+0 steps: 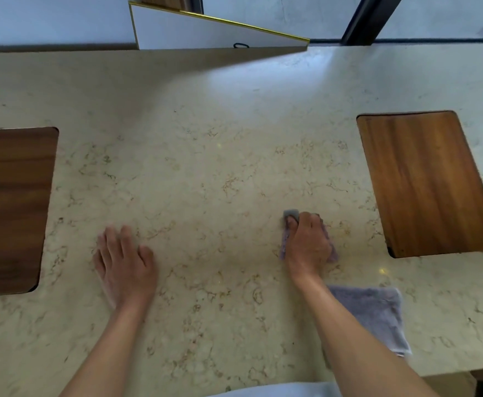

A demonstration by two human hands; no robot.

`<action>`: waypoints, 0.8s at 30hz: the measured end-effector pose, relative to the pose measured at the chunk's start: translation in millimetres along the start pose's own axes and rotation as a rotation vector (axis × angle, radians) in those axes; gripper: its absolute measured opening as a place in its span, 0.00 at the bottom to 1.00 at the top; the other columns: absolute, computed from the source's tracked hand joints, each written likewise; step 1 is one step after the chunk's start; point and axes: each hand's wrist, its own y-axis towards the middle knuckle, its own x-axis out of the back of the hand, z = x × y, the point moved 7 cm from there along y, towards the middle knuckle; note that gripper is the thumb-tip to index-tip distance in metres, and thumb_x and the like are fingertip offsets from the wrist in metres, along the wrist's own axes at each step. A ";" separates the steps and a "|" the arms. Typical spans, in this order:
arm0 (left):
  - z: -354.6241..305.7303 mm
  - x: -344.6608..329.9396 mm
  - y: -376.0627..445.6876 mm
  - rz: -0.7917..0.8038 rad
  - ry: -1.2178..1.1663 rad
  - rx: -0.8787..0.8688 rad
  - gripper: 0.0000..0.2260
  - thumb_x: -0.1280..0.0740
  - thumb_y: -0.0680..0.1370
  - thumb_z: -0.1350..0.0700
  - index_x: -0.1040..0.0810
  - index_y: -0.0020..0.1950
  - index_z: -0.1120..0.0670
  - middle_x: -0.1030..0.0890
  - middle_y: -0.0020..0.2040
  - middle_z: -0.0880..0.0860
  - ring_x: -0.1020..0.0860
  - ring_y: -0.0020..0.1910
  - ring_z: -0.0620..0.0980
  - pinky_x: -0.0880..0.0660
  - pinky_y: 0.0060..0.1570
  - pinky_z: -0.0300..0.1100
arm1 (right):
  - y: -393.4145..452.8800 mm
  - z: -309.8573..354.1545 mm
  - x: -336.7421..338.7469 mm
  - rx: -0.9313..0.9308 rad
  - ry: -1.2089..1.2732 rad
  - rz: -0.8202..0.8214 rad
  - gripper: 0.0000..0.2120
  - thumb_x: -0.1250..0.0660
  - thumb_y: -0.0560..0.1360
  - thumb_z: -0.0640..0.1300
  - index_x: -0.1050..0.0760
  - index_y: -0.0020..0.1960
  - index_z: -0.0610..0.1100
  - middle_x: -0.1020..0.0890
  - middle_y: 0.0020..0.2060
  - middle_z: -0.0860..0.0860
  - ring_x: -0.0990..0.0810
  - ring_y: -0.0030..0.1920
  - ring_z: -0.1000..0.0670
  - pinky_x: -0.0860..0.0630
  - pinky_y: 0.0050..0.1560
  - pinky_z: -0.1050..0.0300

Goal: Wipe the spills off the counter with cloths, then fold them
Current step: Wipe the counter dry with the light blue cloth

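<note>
My right hand presses down on a small purple-grey cloth bunched under the palm on the beige marble counter; a grey corner of it sticks out past my fingertips. A second purple-grey cloth lies flat near the counter's front edge, partly hidden by my right forearm. My left hand rests flat on the counter to the left, fingers spread, holding nothing. No spill is clearly visible on the stone.
A wooden board is set in the counter on the right. A darker wooden board sits at the left. A white gold-edged panel leans at the back edge. Windows run behind the counter.
</note>
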 end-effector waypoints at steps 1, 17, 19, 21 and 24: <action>-0.1 0.0 0.1 -0.002 0.010 0.001 0.28 0.50 0.79 0.48 0.38 0.78 0.57 0.40 0.80 0.63 0.45 0.80 0.63 0.49 0.77 0.60 | -6.5 8.9 -2.3 -0.015 0.027 0.004 0.12 0.37 0.83 0.48 0.23 0.54 0.39 0.20 0.50 0.40 0.19 0.45 0.39 0.33 0.32 0.52; -0.7 1.1 2.0 -0.060 0.072 -0.014 0.25 0.47 0.79 0.51 0.35 0.75 0.58 0.37 0.78 0.64 0.42 0.79 0.64 0.44 0.75 0.63 | 5.3 36.7 -3.6 0.613 -0.089 -0.039 0.17 0.42 0.84 0.51 0.25 0.41 0.44 0.25 0.30 0.48 0.27 0.26 0.46 0.41 0.27 0.59; -0.3 0.5 2.3 -0.061 0.067 -0.011 0.25 0.47 0.79 0.51 0.35 0.75 0.58 0.37 0.78 0.64 0.42 0.79 0.64 0.44 0.75 0.63 | 47.9 13.0 16.7 0.360 -0.047 -0.131 0.18 0.42 0.85 0.53 0.25 0.42 0.46 0.25 0.30 0.49 0.28 0.26 0.48 0.37 0.26 0.60; -1.6 0.5 1.6 -0.068 0.078 -0.012 0.25 0.47 0.79 0.51 0.35 0.75 0.58 0.37 0.78 0.64 0.42 0.79 0.64 0.44 0.75 0.64 | 73.9 -1.0 29.1 0.113 0.018 -0.190 0.11 0.38 0.84 0.50 0.24 0.48 0.46 0.22 0.35 0.48 0.27 0.30 0.50 0.33 0.29 0.59; -2.6 -0.5 1.6 -0.062 0.091 -0.009 0.25 0.47 0.79 0.51 0.35 0.75 0.58 0.37 0.78 0.64 0.42 0.79 0.65 0.44 0.74 0.65 | 52.5 42.9 12.7 0.114 0.075 -0.169 0.11 0.41 0.85 0.49 0.24 0.48 0.48 0.23 0.34 0.51 0.26 0.30 0.51 0.29 0.27 0.59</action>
